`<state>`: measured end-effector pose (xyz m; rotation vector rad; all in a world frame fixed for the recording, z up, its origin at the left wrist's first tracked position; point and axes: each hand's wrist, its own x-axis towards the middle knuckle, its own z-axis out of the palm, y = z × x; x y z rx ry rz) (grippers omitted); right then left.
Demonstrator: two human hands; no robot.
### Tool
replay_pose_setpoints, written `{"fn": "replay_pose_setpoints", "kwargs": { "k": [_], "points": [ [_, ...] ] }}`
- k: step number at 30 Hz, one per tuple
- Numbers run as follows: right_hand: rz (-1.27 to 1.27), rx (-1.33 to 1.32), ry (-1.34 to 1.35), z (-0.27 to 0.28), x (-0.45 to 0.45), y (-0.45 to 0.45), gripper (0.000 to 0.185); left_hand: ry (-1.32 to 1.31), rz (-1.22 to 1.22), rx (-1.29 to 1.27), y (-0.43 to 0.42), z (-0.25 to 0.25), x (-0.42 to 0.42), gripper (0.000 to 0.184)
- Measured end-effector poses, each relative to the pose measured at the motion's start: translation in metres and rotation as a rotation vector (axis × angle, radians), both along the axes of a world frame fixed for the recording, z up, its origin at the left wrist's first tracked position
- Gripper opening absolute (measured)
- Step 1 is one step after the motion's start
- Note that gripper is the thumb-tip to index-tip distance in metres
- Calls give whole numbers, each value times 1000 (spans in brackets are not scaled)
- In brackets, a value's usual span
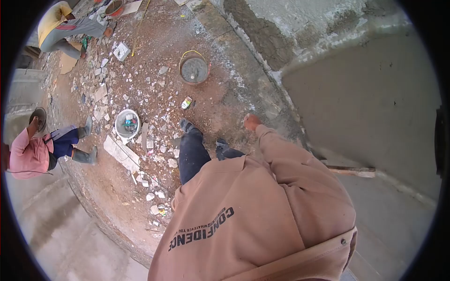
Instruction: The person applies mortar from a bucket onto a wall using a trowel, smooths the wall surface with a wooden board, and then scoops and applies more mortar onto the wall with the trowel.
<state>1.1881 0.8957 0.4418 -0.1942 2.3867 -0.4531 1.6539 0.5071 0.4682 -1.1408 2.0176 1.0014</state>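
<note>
My right hand (251, 122) hangs low at the end of a tan sleeve, above the dirt beside the wall base. Its fingers are curled closed, and what they hold, if anything, I cannot make out. Ahead of my feet stands a bucket (194, 70) with a yellow handle and grey wet mortar inside. A small printed carton or can (186, 102) lies on the ground between that bucket and my boots (186, 125). My left hand is hidden behind the tan jacket (225, 206).
A white bucket (118, 125) with items inside stands among rubble. A person in pink (33, 154) carries a dark bowl (38, 119) at left; another in yellow (52, 21) bends down at upper left. A plastered wall (356, 103) rises right, with a wooden piece (351, 171) beside it.
</note>
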Motion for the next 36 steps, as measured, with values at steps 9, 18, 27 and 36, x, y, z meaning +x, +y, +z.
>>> {"fn": "replay_pose_setpoints", "kwargs": {
  "k": [9,18,27,36],
  "points": [
    [-388,109,158,20,-125,-105,27,35,-97,13,-187,-96,-173,33],
    [-198,-36,-137,-54,-279,-220,15,404,211,176,-260,-66,-503,33],
    [-734,-225,-849,-321,-350,-360,41,512,-229,-60,-187,-226,-791,72],
    [-500,-197,-522,-355,-361,-343,34,137,-420,137,-101,-284,-903,36]
  ]
}}
